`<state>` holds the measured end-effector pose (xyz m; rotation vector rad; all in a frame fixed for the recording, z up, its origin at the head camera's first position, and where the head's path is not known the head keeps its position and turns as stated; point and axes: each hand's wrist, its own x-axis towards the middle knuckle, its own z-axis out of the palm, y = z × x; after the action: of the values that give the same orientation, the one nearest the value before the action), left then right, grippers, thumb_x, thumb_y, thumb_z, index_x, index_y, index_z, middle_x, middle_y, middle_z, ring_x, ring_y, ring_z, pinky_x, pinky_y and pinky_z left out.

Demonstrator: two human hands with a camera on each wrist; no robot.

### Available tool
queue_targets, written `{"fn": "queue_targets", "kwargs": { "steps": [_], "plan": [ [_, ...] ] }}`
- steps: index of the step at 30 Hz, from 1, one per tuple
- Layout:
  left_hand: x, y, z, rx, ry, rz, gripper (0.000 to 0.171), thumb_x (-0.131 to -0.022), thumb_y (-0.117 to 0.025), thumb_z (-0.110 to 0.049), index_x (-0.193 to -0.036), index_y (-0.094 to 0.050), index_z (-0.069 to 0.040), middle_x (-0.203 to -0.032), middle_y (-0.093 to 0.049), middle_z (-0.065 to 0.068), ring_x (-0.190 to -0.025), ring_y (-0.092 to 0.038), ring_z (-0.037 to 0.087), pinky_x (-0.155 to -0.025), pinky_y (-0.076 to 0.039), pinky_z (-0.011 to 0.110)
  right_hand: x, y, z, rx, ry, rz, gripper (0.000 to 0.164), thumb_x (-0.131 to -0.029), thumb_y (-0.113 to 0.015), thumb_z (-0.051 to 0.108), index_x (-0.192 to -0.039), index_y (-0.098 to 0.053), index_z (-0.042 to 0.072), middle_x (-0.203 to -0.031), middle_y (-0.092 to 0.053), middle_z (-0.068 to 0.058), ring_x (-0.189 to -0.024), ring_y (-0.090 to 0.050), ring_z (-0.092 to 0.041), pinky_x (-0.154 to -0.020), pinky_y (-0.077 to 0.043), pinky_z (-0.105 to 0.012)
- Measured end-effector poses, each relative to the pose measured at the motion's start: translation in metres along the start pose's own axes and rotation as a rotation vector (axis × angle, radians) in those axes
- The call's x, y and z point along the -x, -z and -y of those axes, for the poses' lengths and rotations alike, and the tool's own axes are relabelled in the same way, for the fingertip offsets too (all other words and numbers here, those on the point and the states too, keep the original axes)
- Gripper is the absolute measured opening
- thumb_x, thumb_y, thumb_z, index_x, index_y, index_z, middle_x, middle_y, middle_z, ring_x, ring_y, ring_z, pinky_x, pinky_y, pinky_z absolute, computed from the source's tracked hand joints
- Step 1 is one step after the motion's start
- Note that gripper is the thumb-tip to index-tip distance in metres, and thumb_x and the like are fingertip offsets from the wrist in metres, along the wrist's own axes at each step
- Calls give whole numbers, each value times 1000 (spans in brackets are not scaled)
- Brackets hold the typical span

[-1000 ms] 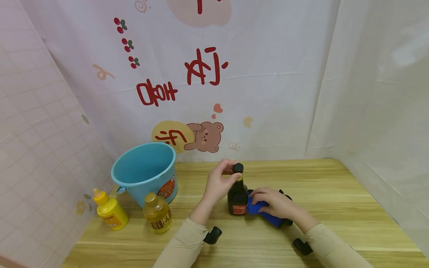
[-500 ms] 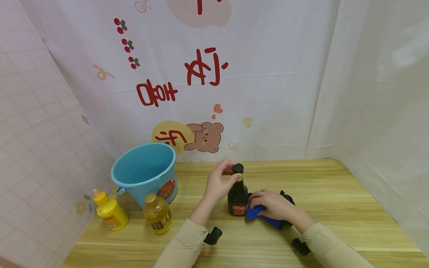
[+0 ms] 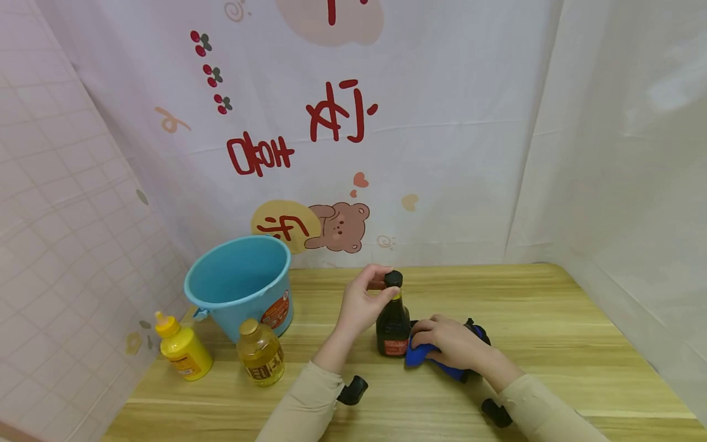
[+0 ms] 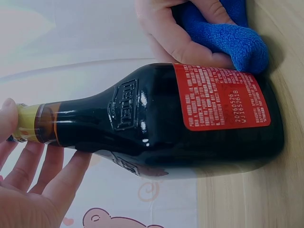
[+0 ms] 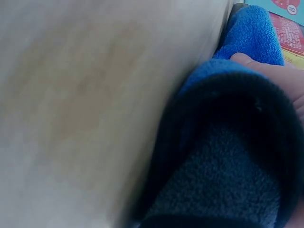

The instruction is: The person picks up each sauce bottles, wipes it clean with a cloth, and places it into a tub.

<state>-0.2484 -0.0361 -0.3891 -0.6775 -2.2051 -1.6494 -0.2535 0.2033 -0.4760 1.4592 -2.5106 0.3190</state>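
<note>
A dark glass bottle point(image 3: 393, 328) with a black cap and a red label stands upright on the table. My left hand point(image 3: 360, 304) pinches its neck just under the cap, thumb and fingers on opposite sides, as the left wrist view of the bottle point(image 4: 156, 118) shows. My right hand point(image 3: 450, 342) grips a bunched blue cloth point(image 3: 420, 353) with dark edging against the bottle's lower right side. In the left wrist view the cloth point(image 4: 223, 40) meets the label's edge. Dark folds of the cloth point(image 5: 223, 166) fill much of the right wrist view.
A light blue bucket point(image 3: 278, 285) stands at the back left. In front of it are a gold-capped bottle of yellow liquid point(image 3: 261, 356) and a yellow squeeze bottle point(image 3: 186, 353). White printed curtains point(image 3: 453, 153) hang behind the wooden table point(image 3: 552, 344).
The right hand and the cloth have shifted slightly, with the cloth's blue end lower along the bottle's side. The left hand keeps its hold on the neck.
</note>
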Motion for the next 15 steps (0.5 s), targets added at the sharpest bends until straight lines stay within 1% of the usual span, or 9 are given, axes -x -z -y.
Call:
{"fn": "queue_targets", "kwargs": {
  "steps": [6, 10, 15],
  "plan": [
    [0, -1, 2, -2, 3, -1, 30, -90, -75, -13, -119, -66, -14, -105, -69, 5, -93, -67, 24, -71, -57, 32, 2, 3, 1, -11, -29, -1, 35, -76, -85, 8, -105, -70, 21, -117, -63, 1, -98, -61, -22, -81, -54, -37],
    [0, -1, 1, -11, 11, 4, 31, -90, -75, -13, -119, -66, -14, -105, -69, 5, -94, -67, 23, -70, -57, 31, 5, 6, 1, -13, -80, -3, 35, -79, -83, 9, -108, -69, 20, -118, -62, 2, -102, -61, -24, -85, -53, -40],
    [0, 0, -2, -25, 20, 11, 30, -90, -75, -13, -118, -65, -14, -104, -68, 4, -94, -67, 22, -74, -57, 32, 12, 12, 0, -9, -140, -39, 36, -79, -82, 6, -110, -68, 18, -120, -62, -1, -106, -61, -26, -87, -53, -44]
  ]
}}
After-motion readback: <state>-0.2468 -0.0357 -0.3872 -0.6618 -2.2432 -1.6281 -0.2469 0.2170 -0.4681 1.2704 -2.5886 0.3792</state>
